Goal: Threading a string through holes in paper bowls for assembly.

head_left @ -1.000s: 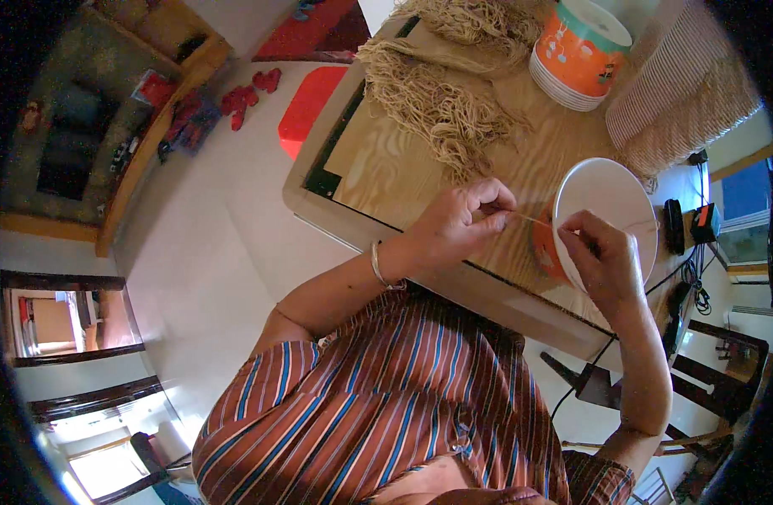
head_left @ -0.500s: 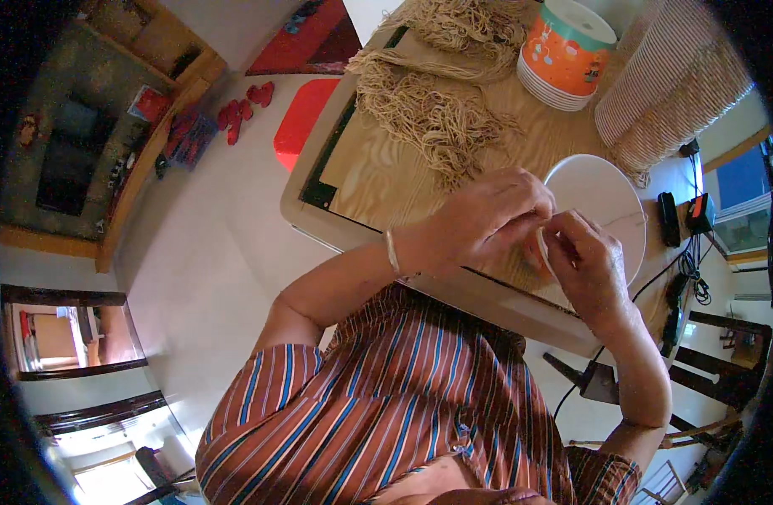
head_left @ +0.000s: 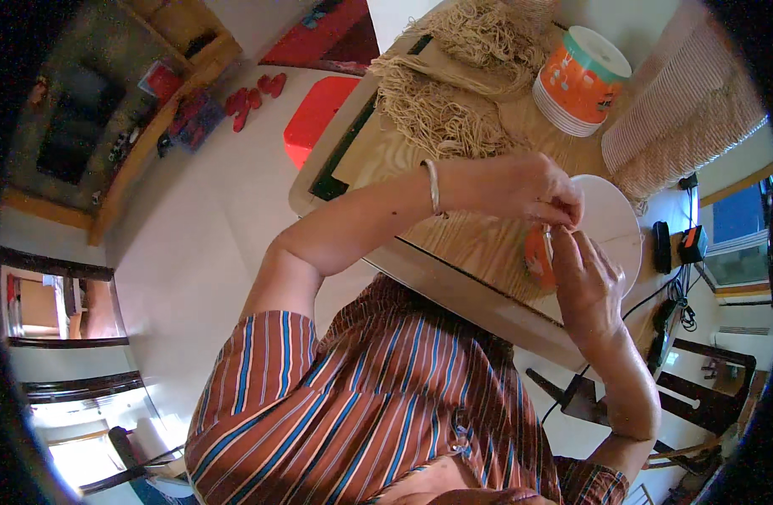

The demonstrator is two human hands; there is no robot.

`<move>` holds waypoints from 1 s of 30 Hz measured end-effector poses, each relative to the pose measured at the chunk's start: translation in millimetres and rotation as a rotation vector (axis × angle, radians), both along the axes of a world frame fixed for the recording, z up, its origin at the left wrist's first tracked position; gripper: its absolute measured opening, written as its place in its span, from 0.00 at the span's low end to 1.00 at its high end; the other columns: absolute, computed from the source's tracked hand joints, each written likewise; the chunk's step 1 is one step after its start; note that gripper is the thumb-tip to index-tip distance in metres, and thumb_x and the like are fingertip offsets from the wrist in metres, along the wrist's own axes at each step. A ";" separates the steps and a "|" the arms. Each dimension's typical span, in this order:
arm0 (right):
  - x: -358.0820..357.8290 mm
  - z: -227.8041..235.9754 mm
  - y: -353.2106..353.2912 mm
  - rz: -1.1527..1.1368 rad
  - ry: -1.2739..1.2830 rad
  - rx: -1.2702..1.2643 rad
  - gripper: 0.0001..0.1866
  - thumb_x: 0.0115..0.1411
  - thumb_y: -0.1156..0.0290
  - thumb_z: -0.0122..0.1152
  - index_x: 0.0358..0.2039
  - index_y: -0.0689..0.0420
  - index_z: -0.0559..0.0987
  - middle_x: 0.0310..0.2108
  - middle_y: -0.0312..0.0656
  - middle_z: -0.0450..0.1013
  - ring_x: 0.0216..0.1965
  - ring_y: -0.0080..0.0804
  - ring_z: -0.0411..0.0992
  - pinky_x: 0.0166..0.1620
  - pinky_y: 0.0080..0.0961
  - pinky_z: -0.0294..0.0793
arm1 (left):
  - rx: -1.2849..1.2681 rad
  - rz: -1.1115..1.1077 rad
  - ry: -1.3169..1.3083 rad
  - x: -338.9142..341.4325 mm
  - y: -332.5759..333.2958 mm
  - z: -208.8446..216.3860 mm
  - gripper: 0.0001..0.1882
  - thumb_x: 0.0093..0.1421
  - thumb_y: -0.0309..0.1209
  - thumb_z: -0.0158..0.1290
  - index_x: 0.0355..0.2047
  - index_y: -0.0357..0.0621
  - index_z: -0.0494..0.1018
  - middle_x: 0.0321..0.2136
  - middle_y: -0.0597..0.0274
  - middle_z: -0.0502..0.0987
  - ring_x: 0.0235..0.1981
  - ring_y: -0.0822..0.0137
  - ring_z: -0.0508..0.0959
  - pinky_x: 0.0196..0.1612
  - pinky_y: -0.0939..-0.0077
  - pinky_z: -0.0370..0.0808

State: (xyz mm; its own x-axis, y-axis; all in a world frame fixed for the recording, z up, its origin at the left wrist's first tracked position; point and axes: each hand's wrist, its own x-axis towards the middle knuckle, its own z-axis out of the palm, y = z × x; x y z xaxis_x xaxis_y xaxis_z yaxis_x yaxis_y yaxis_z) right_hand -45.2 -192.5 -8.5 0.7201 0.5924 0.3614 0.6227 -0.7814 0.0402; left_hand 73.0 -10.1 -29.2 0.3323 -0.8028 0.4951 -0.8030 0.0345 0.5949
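I see the left hand (head_left: 528, 188) with fingertips pinched on a thin strand, touching the right hand (head_left: 585, 282), its fingers curled around a small orange object (head_left: 538, 257), white round plate (head_left: 610, 225) just behind both, tan fibre pile (head_left: 441, 114) beyond the left hand

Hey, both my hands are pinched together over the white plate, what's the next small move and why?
Probably draw the left hand slowly away from the right hand. Their fingertips meet at a small orange piece above the white plate, and something thin seems pinched between them, though it is too fine to tell.
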 end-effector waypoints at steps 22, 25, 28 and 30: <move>9.4 14.4 17.9 -0.066 0.054 -0.216 0.14 0.50 0.77 0.54 0.39 0.60 0.70 0.40 0.46 0.70 0.33 0.41 0.75 0.32 0.37 0.77 | 0.187 -0.233 0.190 22.4 -15.6 14.6 0.11 0.59 0.32 0.51 0.37 0.38 0.76 0.32 0.56 0.80 0.35 0.67 0.78 0.42 0.71 0.73; 9.6 25.8 21.3 -0.166 0.215 -0.206 0.09 0.51 0.77 0.54 0.34 0.60 0.68 0.41 0.50 0.69 0.28 0.45 0.75 0.31 0.40 0.76 | 0.096 -0.205 0.222 20.0 -16.0 11.9 0.11 0.60 0.32 0.51 0.38 0.38 0.76 0.33 0.57 0.79 0.36 0.65 0.78 0.44 0.71 0.73; 19.2 25.0 14.3 -0.197 0.433 0.037 0.04 0.55 0.75 0.53 0.28 0.61 0.69 0.27 0.52 0.72 0.27 0.50 0.74 0.27 0.41 0.72 | -0.046 -0.113 0.221 17.1 -16.3 -1.9 0.11 0.60 0.33 0.53 0.39 0.40 0.76 0.35 0.56 0.78 0.38 0.64 0.77 0.45 0.70 0.73; 33.1 9.2 -0.5 -0.105 0.538 0.297 0.07 0.55 0.74 0.55 0.23 0.60 0.70 0.20 0.44 0.70 0.21 0.38 0.71 0.24 0.34 0.68 | -0.142 -0.040 0.164 11.6 -15.1 -7.0 0.11 0.59 0.32 0.54 0.40 0.40 0.76 0.36 0.56 0.77 0.39 0.64 0.77 0.45 0.70 0.73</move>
State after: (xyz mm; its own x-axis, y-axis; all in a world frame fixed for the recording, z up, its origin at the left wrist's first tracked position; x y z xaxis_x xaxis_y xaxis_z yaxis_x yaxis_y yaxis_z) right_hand -12.1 -193.0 0.7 0.8958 0.4389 0.0702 0.4150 -0.7692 -0.4860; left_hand 84.7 -25.2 -36.2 0.3866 -0.7430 0.5464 -0.6925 0.1574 0.7040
